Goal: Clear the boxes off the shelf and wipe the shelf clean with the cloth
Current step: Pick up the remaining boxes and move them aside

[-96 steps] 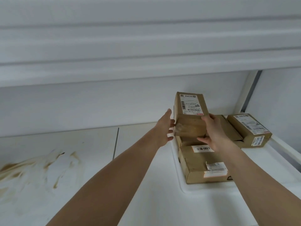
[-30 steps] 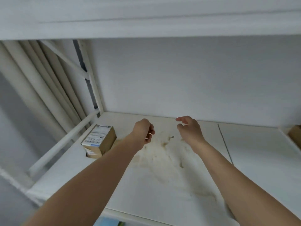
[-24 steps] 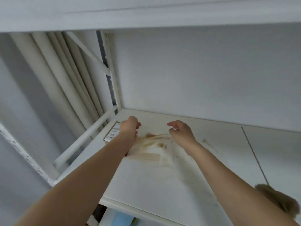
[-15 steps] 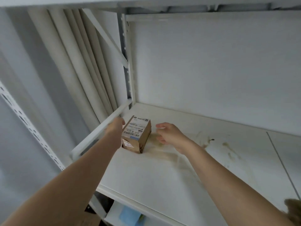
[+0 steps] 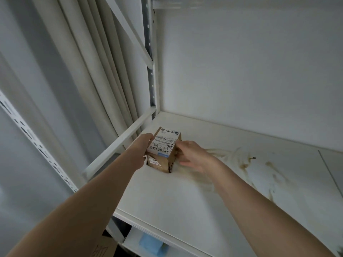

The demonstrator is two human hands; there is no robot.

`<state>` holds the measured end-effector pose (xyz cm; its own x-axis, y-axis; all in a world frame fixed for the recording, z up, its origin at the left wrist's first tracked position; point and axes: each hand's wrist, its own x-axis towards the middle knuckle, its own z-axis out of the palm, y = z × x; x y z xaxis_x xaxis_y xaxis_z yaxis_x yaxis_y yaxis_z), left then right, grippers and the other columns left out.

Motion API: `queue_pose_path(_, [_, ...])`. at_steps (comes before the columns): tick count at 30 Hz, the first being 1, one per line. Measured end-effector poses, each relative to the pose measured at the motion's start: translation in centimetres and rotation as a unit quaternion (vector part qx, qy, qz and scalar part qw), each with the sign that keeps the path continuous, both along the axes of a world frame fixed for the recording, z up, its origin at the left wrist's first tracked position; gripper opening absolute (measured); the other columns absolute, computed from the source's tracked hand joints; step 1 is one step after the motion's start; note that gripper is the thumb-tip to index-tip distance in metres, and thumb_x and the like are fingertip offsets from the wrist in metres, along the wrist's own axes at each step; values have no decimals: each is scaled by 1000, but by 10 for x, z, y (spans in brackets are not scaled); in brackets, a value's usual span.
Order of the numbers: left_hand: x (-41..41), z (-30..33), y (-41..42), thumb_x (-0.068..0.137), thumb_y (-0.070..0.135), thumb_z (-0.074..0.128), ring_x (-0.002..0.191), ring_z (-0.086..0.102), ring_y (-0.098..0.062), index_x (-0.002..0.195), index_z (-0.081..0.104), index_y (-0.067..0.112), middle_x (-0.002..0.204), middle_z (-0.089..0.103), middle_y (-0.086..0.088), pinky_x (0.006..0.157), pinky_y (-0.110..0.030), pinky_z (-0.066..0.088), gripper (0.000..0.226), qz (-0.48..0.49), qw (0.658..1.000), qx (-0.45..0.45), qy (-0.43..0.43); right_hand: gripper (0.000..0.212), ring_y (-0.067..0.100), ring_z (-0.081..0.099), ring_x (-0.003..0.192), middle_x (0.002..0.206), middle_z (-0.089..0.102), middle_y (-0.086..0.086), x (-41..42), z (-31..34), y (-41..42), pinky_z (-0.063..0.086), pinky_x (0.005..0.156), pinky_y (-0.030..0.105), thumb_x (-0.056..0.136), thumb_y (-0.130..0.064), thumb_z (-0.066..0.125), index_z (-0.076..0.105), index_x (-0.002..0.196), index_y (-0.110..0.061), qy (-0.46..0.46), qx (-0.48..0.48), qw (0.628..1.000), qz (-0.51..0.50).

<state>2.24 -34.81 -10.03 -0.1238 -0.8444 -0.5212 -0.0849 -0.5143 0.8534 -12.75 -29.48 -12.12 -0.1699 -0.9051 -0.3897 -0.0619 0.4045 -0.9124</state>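
Observation:
A small brown cardboard box (image 5: 164,145) with a white barcode label on top stands at the left end of the white shelf (image 5: 176,197). My left hand (image 5: 143,147) holds its left side, fingers curled round the edge. My right hand (image 5: 191,154) grips its right side. The box looks tilted, its near end slightly raised. Brown streaky stains (image 5: 246,164) cover the shelf to the right of the box. A blue cloth-like thing (image 5: 151,244) lies on the lower shelf below the front edge.
A white side rail (image 5: 118,141) and the grey upright post (image 5: 151,58) border the shelf on the left. Cream curtains (image 5: 89,67) hang behind them. A perforated white upright (image 5: 37,147) stands at the near left. The white back wall (image 5: 250,71) closes the shelf.
I turned from the stacked boxes at the right end to the left end. Both hands reached past the stains and closed on the single small box.

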Motion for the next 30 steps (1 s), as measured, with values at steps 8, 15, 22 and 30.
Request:
queue_pose_path(8, [-4, 13, -6, 88, 23, 48, 92, 58, -21, 94, 62, 9, 91, 69, -3, 97, -40, 37, 21, -8, 999, -24, 29, 32, 17, 59, 110, 115, 66, -4, -14, 19, -1, 48, 98, 41, 100, -35, 44, 60, 120, -16, 36, -21, 999, -15])
queue_pose_path(15, [-25, 33, 5, 86, 33, 54, 85, 63, -27, 96, 63, 10, 93, 63, -11, 91, -40, 51, 27, -116, 991, -2, 61, 36, 15, 69, 82, 94, 72, -1, -43, 44, 17, 51, 67, 27, 97, -43, 46, 63, 113, -15, 115, -52, 991, -43])
queue_pose_path(22, [-60, 36, 26, 82, 32, 68, 98, 66, -29, 118, 60, 20, 122, 50, -11, 92, -42, 53, 38, -144, 985, -37, 90, 93, 10, 66, 95, 118, 63, -6, -70, 50, 56, 52, 66, 28, 77, -56, 72, 16, 147, -30, 48, -74, 992, -95])
queue_pose_path(30, [-99, 49, 64, 88, 21, 55, 77, 62, -26, 104, 66, 7, 106, 65, -11, 87, -39, 54, 24, -212, 971, -40, 104, 109, 11, 64, 87, 114, 58, -3, -114, 42, 103, 56, 80, 33, 74, -44, 80, 0, 148, -36, 48, -60, 985, -155])
